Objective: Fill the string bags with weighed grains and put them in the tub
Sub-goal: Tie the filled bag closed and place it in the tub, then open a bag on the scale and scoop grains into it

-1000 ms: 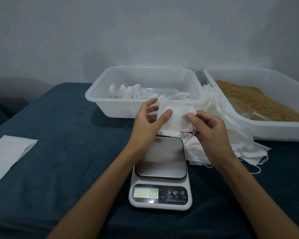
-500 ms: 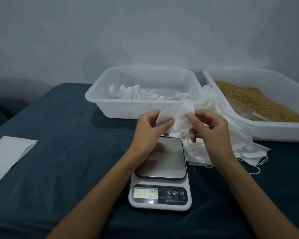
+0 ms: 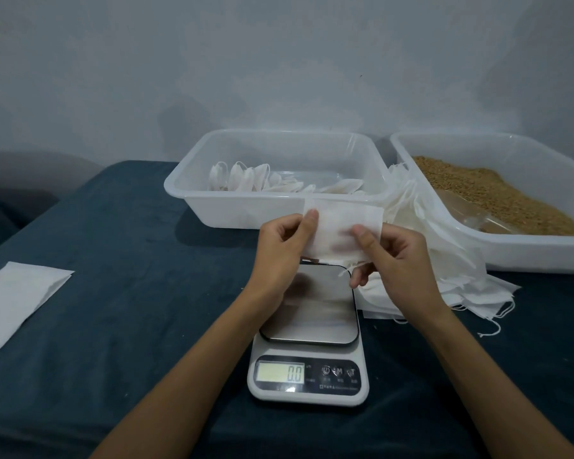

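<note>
An empty string bag (image 3: 340, 226) is pinched flat between left hand (image 3: 280, 250) and right hand (image 3: 391, 256), held just above the scale (image 3: 309, 332), apparently for opening; grains (image 3: 497, 197) are heaped rightward, tub (image 3: 232, 207) beyond.

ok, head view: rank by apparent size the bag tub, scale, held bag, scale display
1. bag tub
2. scale, though it sits nearer the camera
3. held bag, partly covered by both hands
4. scale display

Glossy metal scale platform (image 3: 312, 303)
</note>
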`<state>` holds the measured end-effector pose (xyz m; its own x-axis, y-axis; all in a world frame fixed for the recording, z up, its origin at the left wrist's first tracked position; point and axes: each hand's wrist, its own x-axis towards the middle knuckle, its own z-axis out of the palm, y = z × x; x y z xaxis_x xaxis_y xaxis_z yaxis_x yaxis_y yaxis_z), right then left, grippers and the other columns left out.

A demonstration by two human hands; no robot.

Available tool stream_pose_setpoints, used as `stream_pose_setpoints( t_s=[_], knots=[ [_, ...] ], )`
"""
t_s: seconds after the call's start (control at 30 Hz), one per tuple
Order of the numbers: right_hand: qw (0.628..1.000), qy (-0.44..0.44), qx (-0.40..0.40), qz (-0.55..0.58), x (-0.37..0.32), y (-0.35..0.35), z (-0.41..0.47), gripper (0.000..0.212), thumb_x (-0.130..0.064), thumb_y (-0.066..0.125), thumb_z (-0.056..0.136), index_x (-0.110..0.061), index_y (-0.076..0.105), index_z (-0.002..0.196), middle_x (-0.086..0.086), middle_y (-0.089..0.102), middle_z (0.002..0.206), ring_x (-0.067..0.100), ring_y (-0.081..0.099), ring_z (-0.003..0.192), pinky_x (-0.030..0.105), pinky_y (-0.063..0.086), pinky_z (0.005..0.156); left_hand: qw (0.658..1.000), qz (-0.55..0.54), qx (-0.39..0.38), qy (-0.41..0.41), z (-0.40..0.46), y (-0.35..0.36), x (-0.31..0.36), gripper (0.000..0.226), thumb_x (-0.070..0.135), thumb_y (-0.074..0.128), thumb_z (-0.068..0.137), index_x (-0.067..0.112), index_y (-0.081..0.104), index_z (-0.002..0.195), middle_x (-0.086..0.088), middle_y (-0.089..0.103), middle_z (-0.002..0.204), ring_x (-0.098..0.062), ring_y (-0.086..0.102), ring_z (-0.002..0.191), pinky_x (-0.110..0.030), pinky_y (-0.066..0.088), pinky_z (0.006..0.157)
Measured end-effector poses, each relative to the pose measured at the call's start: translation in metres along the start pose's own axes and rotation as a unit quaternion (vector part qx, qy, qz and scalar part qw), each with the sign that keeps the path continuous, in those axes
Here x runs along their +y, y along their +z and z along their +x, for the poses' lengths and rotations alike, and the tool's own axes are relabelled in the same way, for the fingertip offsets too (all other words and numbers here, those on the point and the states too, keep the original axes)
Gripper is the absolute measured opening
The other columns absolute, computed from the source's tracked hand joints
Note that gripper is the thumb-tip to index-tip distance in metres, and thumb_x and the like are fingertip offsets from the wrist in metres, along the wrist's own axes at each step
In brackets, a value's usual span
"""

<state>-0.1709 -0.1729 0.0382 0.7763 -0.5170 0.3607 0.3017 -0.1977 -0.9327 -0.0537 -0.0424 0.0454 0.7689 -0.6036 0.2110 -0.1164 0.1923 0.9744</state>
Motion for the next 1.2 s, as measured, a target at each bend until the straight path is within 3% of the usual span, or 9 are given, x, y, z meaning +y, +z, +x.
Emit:
stream_pose_setpoints(
  t_s=[0.13, 0.27, 0.43, 0.63, 0.7, 0.8, 0.9, 1.0, 1.2],
  knots=[
    [1.000, -0.003, 0.003, -0.007, 0.001, -0.002, 0.000, 0.020, -0.022, 0.058, 0.102, -0.009, 0.073, 0.104, 0.008, 0.079, 0.089, 0.031, 0.065, 0.044, 0.025, 0.051, 0.045, 1.000, -0.005, 0.017, -0.008, 0.001, 0.001, -0.003, 0.049, 0.027, 0.062, 0.104, -0.019, 0.058, 0.089, -0.016, 0.056, 0.081, -0.027, 0.048, 0.077, -0.041, 0.041, 0.073],
    [1.000, -0.007, 0.008, -0.018, -0.001, 0.000, -0.001, 0.022, -0.027, 0.059, 0.100, -0.012, 0.074, 0.098, 0.019, 0.072, 0.080, 0.032, 0.068, 0.047, 0.028, 0.051, 0.044, 0.999, 0.003, 0.028, -0.022, 0.002, 0.000, -0.009, 0.021, 0.017, 0.067, 0.101, -0.004, 0.071, 0.098, -0.013, 0.071, 0.087, -0.024, 0.063, 0.080, -0.041, 0.050, 0.073],
    [0.996, -0.033, 0.002, -0.081, 0.000, 0.000, -0.001, 0.041, -0.028, 0.057, 0.104, 0.007, 0.054, 0.082, 0.026, 0.045, 0.062, 0.030, 0.069, 0.050, 0.043, 0.044, 0.044, 0.996, -0.034, 0.056, -0.053, 0.007, -0.003, -0.011, 0.012, 0.016, 0.068, 0.101, 0.009, 0.072, 0.093, -0.016, 0.063, 0.082, -0.026, 0.054, 0.076, -0.037, 0.046, 0.070],
    [0.994, -0.052, -0.015, -0.099, -0.002, 0.005, -0.007, 0.042, -0.050, 0.049, 0.100, -0.024, 0.067, 0.072, 0.012, 0.062, 0.058, 0.023, 0.068, 0.051, 0.031, 0.051, 0.052, 0.996, -0.020, 0.067, -0.062, 0.013, -0.008, -0.015, 0.010, 0.012, 0.066, 0.100, 0.012, 0.071, 0.109, -0.015, 0.054, 0.075, -0.025, 0.044, 0.067, -0.037, 0.040, 0.066],
    [0.995, -0.041, -0.027, -0.092, -0.004, 0.006, -0.009, 0.045, -0.058, 0.042, 0.099, -0.032, 0.075, 0.083, 0.017, 0.064, 0.058, 0.022, 0.069, 0.052, 0.034, 0.053, 0.053, 0.996, -0.008, 0.065, -0.062, 0.013, -0.009, -0.016, 0.011, 0.014, 0.067, 0.100, 0.015, 0.071, 0.110, -0.015, 0.058, 0.076, -0.025, 0.047, 0.066, -0.034, 0.044, 0.060],
    [0.998, 0.002, -0.028, -0.062, -0.006, 0.005, -0.007, 0.096, -0.084, 0.040, 0.085, 0.004, 0.069, 0.110, 0.024, 0.062, 0.066, 0.029, 0.071, 0.054, 0.042, 0.053, 0.052, 0.995, -0.003, 0.075, -0.063, 0.013, -0.012, -0.018, 0.008, 0.015, 0.066, 0.101, 0.017, 0.069, 0.108, -0.011, 0.058, 0.071, -0.016, 0.044, 0.051, -0.025, 0.037, 0.041],
    [0.999, 0.018, -0.007, -0.033, -0.010, 0.003, -0.007, 0.093, -0.092, 0.041, 0.074, -0.014, 0.070, 0.115, 0.012, 0.066, 0.074, 0.033, 0.071, 0.055, 0.029, 0.053, 0.051, 0.994, 0.030, 0.085, -0.054, 0.015, -0.015, -0.020, 0.005, 0.017, 0.065, 0.102, 0.020, 0.068, 0.106, -0.006, 0.058, 0.064, -0.014, 0.038, 0.043, -0.024, 0.032, 0.039],
    [0.998, 0.032, -0.056, -0.026, -0.013, 0.004, -0.005, 0.096, -0.093, 0.032, 0.077, -0.016, 0.072, 0.118, 0.013, 0.076, 0.091, 0.034, 0.073, 0.061, 0.030, 0.056, 0.056, 0.996, 0.050, 0.059, -0.034, 0.014, -0.013, -0.019, 0.005, 0.021, 0.066, 0.102, 0.022, 0.068, 0.107, -0.008, 0.058, 0.065, -0.015, 0.042, 0.048, -0.025, 0.035, 0.039],
    [0.985, 0.112, -0.129, 0.039, -0.015, 0.001, -0.002, 0.103, -0.098, 0.024, 0.069, -0.022, 0.078, 0.112, 0.023, 0.074, 0.080, 0.041, 0.074, 0.078, 0.034, 0.059, 0.064, 0.995, 0.092, 0.025, 0.010, 0.011, -0.008, -0.018, 0.008, 0.020, 0.066, 0.102, 0.024, 0.068, 0.109, -0.004, 0.047, 0.057, -0.014, 0.039, 0.050, -0.024, 0.037, 0.040]
  ],
)
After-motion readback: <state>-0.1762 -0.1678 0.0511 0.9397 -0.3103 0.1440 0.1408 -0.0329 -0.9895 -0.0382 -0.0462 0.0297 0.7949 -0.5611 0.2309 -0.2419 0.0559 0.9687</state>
